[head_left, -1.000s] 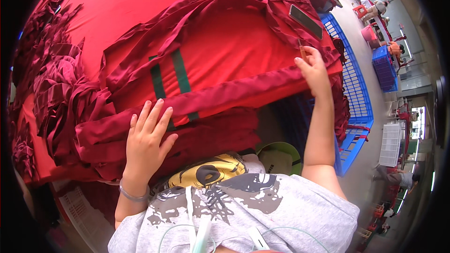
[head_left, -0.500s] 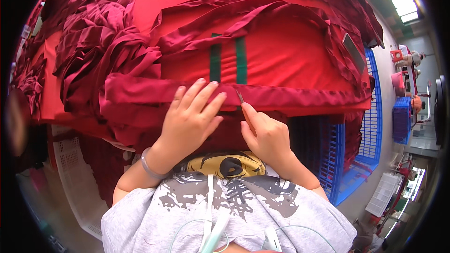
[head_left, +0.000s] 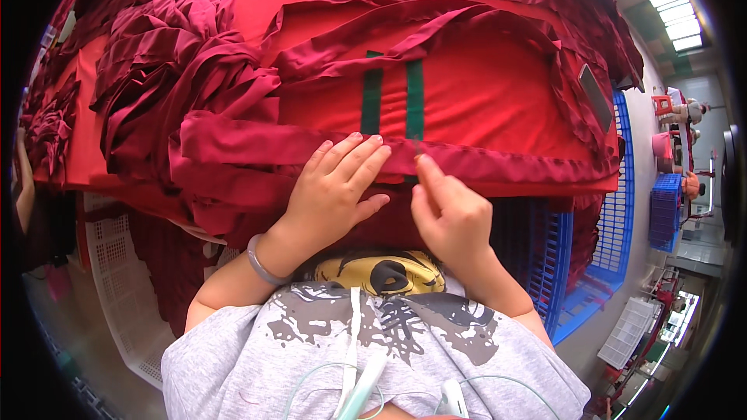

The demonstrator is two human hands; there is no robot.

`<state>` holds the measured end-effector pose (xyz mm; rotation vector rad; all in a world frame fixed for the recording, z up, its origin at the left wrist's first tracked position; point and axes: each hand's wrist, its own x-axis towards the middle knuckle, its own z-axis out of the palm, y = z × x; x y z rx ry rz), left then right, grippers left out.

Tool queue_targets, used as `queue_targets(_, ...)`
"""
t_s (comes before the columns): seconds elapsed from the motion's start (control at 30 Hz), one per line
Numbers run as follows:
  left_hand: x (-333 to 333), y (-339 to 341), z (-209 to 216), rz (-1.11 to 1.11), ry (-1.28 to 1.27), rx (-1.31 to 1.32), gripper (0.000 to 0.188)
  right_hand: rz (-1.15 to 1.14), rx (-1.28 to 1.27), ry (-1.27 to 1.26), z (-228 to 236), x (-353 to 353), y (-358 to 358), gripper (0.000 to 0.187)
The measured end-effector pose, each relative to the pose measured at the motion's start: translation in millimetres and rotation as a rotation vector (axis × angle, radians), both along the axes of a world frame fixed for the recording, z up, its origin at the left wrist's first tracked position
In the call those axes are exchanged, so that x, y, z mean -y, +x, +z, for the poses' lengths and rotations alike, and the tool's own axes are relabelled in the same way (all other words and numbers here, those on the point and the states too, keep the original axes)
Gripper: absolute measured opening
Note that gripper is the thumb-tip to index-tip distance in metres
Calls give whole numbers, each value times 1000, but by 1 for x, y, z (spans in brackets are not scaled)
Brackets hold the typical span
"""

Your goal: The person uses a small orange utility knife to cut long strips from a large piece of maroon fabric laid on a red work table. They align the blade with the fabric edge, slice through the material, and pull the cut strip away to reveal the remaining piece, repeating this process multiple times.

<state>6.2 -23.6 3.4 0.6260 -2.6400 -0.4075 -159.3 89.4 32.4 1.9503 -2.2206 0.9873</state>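
Along the bench's [head_left: 486, 101] near edge, the left hand [head_left: 331, 193] lies spread on a cloth strip [head_left: 529, 168]; the right hand [head_left: 457, 218] pinches a slim tool [head_left: 418, 154].

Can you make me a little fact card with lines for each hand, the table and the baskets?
Left hand: laid over a long, dark-red fabric strip
Right hand: pinching a small, thin tool, mostly hidden
Surface: red cloth-covered table with two straight dark-green bands
Table, left: heap of crumpled dark-red fabric
Table, right: flat, dark rectangular phone-like device
Lower left: white perforated plastic basket
Right: blue slatted plastic basket
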Motion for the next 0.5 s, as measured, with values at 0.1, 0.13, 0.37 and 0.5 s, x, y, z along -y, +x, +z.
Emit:
queue_targets(0.1,3,3,-3,-17,26,-23,52,79,-26,115,-6,-5,8,36)
queue_targets(0.13,3,3,-1,-16,18,-21,51,74,-53,126,-6,-4,10,36)
queue_targets(0.37,-1,-1,0,9,-45,20,48,29,-64,105,-10,9,16,34)
queue_targets(0.5,-4,-2,1,21,-36,28,47,-177,-12,-92,-8,22,8,34)
